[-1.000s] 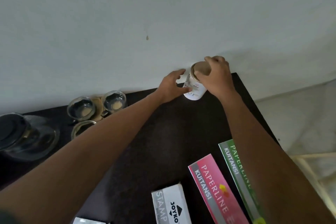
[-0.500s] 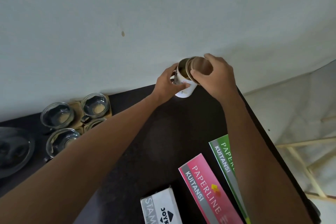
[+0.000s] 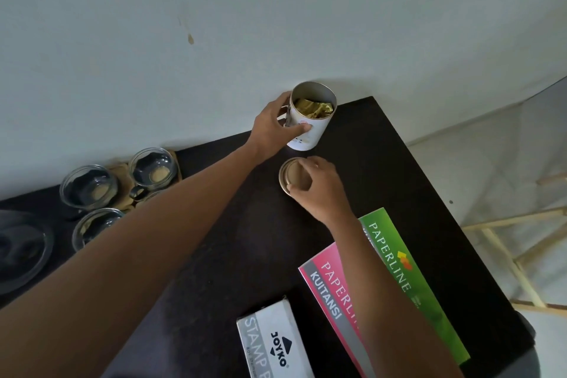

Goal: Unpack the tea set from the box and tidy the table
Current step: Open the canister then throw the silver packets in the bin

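The left hand (image 3: 273, 129) is wrapped around the white cylindrical tin (image 3: 311, 120), thumb across its printed front and fingers curled behind, at the far edge of the dark matte table (image 3: 399, 169) close to the pale wall (image 3: 214, 24). That clasp looks meant to steady the tin, which leans slightly while its mouth is open. Inside, just above the thumb, sits a crumpled gold foil packet (image 3: 313, 108) — shiny and creased against the smooth metal of the inner wall.

Just below that grip, the right hand (image 3: 319, 190) has its fingertips pinched on the round brown lid (image 3: 291, 175), a flat disc with a raised metal rim lying on the table. Whether it is setting it down or letting go I cannot tell; it seems parked near the tin so it can go back on easily.

Well to the left of the left forearm, three clear glass cups (image 3: 152, 167) cluster on brown cardboard (image 3: 124, 176) — already out of their packing, I judge. Near the right wrist lie a green receipt book (image 3: 408, 279) and a pink receipt book (image 3: 331, 288), glossy and flat, with a grey-white stamp-pad box (image 3: 270, 344) nearer still; these likely remain to be tidied.
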